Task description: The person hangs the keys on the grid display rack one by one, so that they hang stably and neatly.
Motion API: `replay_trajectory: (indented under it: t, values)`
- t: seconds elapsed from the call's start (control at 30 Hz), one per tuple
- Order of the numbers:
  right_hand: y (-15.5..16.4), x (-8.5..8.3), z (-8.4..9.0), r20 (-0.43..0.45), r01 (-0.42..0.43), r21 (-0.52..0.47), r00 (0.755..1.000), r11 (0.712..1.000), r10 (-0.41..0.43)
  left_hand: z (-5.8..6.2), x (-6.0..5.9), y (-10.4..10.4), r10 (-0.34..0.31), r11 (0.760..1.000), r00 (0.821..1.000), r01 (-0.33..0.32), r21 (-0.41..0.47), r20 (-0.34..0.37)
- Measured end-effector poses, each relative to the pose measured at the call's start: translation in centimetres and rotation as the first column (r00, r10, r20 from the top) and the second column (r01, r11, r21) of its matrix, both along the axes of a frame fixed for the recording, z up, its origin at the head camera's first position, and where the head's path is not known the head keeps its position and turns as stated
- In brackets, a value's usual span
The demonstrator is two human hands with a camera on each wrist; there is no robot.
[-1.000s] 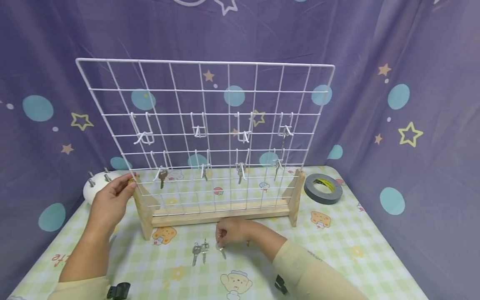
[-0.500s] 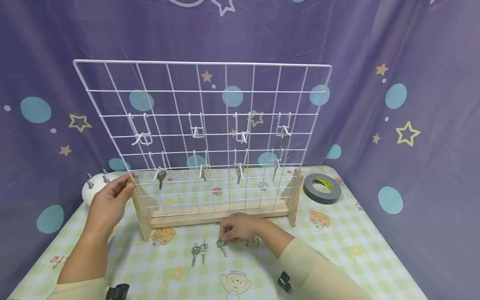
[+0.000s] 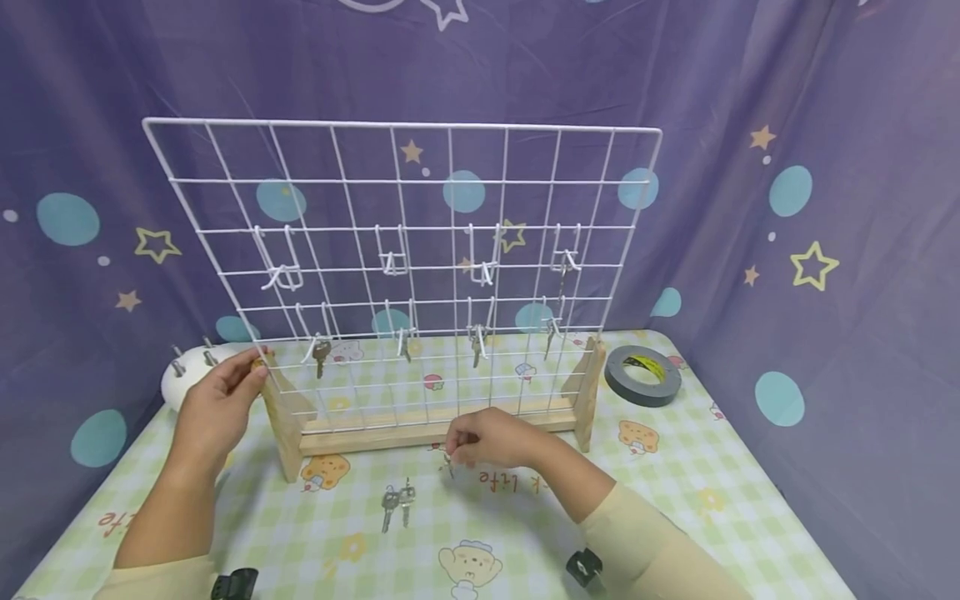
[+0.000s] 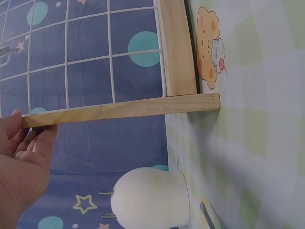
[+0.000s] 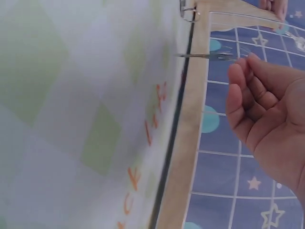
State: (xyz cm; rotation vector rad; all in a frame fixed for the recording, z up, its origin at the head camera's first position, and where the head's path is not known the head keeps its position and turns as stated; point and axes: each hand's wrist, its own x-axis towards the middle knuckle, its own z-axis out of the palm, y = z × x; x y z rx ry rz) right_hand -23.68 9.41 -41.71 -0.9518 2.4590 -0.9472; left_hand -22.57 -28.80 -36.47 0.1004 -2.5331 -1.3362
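My left hand [image 3: 219,408] holds the top of the left wooden upright [image 3: 281,425] of a white wire grid rack; in the left wrist view, thumb and fingers lie on either side of that upright. In front of the rack's wooden base [image 3: 352,442], my right hand [image 3: 497,438] pinches a small metal key [image 5: 209,56] by its ring end, and the key hangs down above the tablecloth. Two more keys, one silver key [image 3: 390,502] and another beside it [image 3: 407,497], lie on the cloth to its left.
White hooks [image 3: 283,277] hang on the grid in two rows; several, mostly lower ones, carry keys [image 3: 320,358]. A roll of grey tape [image 3: 626,388] lies right of the rack. Behind my left hand stands a white rounded object [image 4: 147,198] with metal pins. A purple curtain backs the table.
My right hand has lifted the key off the cloth and moved slightly up and right, towards the rack. The left hand keeps its hold on the upright.
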Motion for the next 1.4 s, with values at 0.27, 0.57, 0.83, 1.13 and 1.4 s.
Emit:
replay_trajectory:
  t: [0.27,0.57,0.83,1.13,1.4]
  values:
    - [0.0,-0.2,-0.1,-0.053,0.016,0.102,0.999,0.995,-0.010,0.2,0.2,0.1,0.005,1.000,1.000,-0.005,-0.006,0.019]
    - [-2.6,-1.5,-2.3,-0.015,0.044,0.237,0.999,0.971,-0.041,-0.2,0.2,0.0,0.007,1.000,1.000,-0.007,-0.015,0.026]
    - [-5.1,-2.1,-2.5,-0.076,-0.033,0.249,0.996,0.968,0.054,0.0,0.1,0.0,0.016,1.000,1.000,-0.016,-0.017,0.017]
    - [-6.0,-1.7,-2.4,-0.119,-0.009,0.315,0.992,0.949,0.049,0.2,0.2,0.1,0.025,0.999,0.999,-0.023,-0.040,0.043]
    - [-6.3,-1.0,-3.2,-0.086,0.070,0.319,0.995,0.945,-0.045,0.2,0.3,0.2,0.023,0.999,0.999,-0.022,-0.030,0.045]
